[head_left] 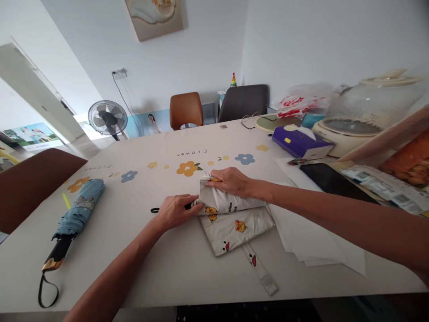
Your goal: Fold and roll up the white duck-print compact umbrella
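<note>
A white folding umbrella (234,226) printed with small yellow ducks lies in the middle of the table, its canopy partly spread flat and its closing strap (259,268) trailing toward the near edge. My left hand (176,210) grips the umbrella's black handle end, fingers closed around it. My right hand (231,181) presses down on the bunched fabric at the top, fingers pinching a fold.
A folded blue umbrella (75,212) with a black handle lies at the left. Right of the umbrella are white paper sheets (311,243), a black phone (330,181), a purple tissue box (300,142), a cooker with glass lid (362,116). Chairs and a fan (107,118) stand beyond the flowered tablecloth (161,156).
</note>
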`<action>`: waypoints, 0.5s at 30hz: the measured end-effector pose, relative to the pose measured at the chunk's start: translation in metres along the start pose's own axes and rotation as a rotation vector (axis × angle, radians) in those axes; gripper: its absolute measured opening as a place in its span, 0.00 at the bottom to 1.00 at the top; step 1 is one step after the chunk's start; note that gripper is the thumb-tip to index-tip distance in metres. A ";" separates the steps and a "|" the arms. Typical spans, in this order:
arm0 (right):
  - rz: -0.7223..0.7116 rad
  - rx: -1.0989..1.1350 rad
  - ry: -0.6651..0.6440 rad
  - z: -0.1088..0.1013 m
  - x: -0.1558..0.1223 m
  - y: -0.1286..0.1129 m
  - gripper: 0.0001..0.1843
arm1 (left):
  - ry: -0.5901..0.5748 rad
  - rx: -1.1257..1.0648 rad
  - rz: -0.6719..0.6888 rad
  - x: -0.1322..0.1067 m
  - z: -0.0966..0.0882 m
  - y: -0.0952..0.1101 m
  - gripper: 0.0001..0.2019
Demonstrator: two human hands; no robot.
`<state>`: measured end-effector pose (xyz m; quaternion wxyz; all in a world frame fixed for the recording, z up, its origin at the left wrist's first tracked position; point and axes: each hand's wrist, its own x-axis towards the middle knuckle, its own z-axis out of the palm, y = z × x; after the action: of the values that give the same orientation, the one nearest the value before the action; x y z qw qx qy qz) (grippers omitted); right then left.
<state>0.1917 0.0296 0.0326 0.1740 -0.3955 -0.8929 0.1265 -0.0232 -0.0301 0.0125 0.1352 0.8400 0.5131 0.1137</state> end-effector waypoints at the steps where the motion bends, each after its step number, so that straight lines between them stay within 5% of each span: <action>1: -0.030 -0.027 -0.007 0.002 0.000 0.002 0.19 | 0.018 0.022 0.009 -0.001 0.002 0.000 0.19; 9: 0.040 0.094 -0.176 0.007 -0.004 0.010 0.21 | 0.118 0.219 0.212 -0.006 0.010 -0.004 0.22; 15: 0.062 0.334 -0.253 0.001 -0.010 0.012 0.23 | 0.348 0.410 0.428 -0.010 0.012 -0.008 0.24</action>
<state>0.2055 0.0294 0.0256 0.1198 -0.3694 -0.8616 0.3268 -0.0303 -0.0366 -0.0017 -0.1527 0.9063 0.3529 0.1756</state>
